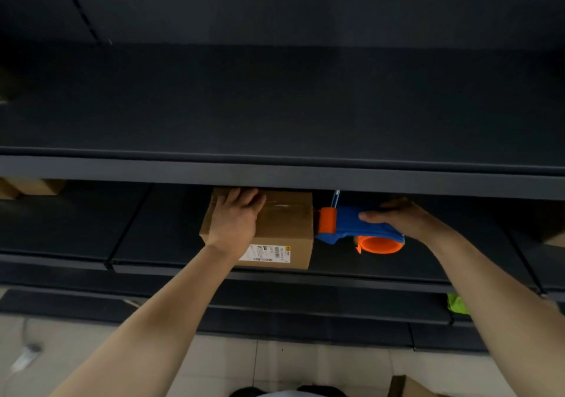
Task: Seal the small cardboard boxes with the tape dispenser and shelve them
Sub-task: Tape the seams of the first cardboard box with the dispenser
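Small cardboard box (284, 228) is sitting on the middle dark metal shelf (153, 237), roughly 6 o'clock from the centre of the view and tucked partly under the front lip of the upper shelf (275, 106). The left hand (234, 216) lies flat on top of the box, palm down, with the fingers pretty much straight and spread toward the back edge, so it's pressing rather than gripping. There's a white shipping label (266, 253) on the front face with barcodes and a small yellow sticker (287, 248) at its right end. The print is way too small and blurry to read, so no brand from me. A shiny streak on the top face looks like clear tape. At 3 o'clock from the box is the tape dispenser (351, 222), with a blue body, an orange front piece and an orange roll hub (379, 244) hanging underneath. Its orange nose is right up against the box's right side, but I can't tell if it's actually touching. The right hand (403, 216) has its fingers wrapped over the blue handle with the thumb along the near side, a full grip. Far over at 9 o'clock on the same shelf are more cardboard boxes (33, 186), half hidden. There's something bright green (457, 303) at 4 o'clock lower down, pale floor tiles (275, 363) below, and a cardboard flap (406, 387) at 5 o'clock at the bottom edge.
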A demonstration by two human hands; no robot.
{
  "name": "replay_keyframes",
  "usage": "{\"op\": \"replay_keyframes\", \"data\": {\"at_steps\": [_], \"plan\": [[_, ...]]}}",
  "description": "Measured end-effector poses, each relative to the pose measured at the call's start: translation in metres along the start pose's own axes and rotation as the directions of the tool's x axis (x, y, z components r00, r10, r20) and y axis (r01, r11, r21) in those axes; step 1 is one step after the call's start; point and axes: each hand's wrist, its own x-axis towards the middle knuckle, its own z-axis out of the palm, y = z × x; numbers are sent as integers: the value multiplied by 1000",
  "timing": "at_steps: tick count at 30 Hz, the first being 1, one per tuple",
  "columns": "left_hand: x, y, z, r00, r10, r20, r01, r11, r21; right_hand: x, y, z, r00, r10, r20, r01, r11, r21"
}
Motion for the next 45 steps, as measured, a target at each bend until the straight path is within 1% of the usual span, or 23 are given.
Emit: {"op": "replay_keyframes", "data": {"at_steps": [2, 3, 5, 7, 8, 11, 15, 19, 21, 25, 28, 30, 33, 35, 36, 38, 41, 43, 44, 45], "plan": [[-1, 6, -7, 1000, 18, 21, -19, 1000, 24, -1, 0, 2, 1000, -11, -2, 11, 1000, -13], [-1, 12, -13, 997, 62, 37, -61, 998, -10, -1, -1, 3, 1000, -18, -2, 18, 1000, -13], [0, 29, -20, 984, 163, 68, -153, 978, -142, -2, -2, 2, 1000, -22, -3, 22, 1000, -14], [0, 39, -16, 976, 199, 84, -168, 943, -287, -1, -2, 3, 1000, -20, 1, 21, 1000, -23], [1, 41, -12, 972, 214, 101, -173, 935, -309, -1, -2, 3, 1000, -23, 1, 23, 999, -27], [0, 41, -4, 951, 255, 173, -198, 936, -290, 1, -3, 3, 1000, -21, 7, 21, 999, -28], [13, 42, -11, 935, 248, 253, -143, 917, -372, 2, -3, 6, 1000, -17, 11, 17, 1000, 14], [28, 43, -7, 934, 245, 259, -156, 935, -319, 3, 1, 13, 1000, 14, 5, -14, 999, 37], [31, 42, -6, 930, 247, 273, -154, 935, -319, 2, 4, 15, 999, 42, -8, -41, 998, 50], [28, 41, -15, 919, 281, 277, -144, 893, -426, -7, 8, 18, 995, 89, -34, -87, 993, 79], [17, 37, -21, 914, 334, 230, -183, 846, -501, -26, 5, 13, 997, 68, -44, -64, 993, 100], [6, 30, -31, 915, 366, 171, -195, 770, -608, -45, 2, 5, 994, 47, -99, -30, 985, 167], [-10, 15, -43, 926, 365, 99, -144, 582, -800, -76, -14, -1, 984, 16, -177, 26, 972, 234], [-16, 2, -41, 930, 357, 84, -99, 465, -880, -89, -31, 1, 980, 13, -198, 38, 968, 249], [-18, -6, -38, 926, 362, 102, -62, 414, -908, -93, -42, 5, 980, 8, -200, 45, 964, 263], [-22, -25, -33, 907, 386, 168, 39, 320, -946, -98, -65, 17, 978, 3, -208, 56, 960, 274], [-29, -58, -33, 855, 451, 257, 192, 185, -964, -100, -96, 41, 979, 4, -203, 46, 969, 241], [-35, -79, -36, 832, 491, 258, 284, 22, -959, -100, -115, 56, 981, -5, -195, 49, 974, 223], [-38, -87, -36, 838, 487, 247, 319, -68, -945, -100, -123, 62, 981, -9, -194, 49, 978, 202], [-38, -92, -35, 852, 462, 247, 343, -136, -929, -99, -131, 67, 981, -10, -194, 44, 984, 173]]}}
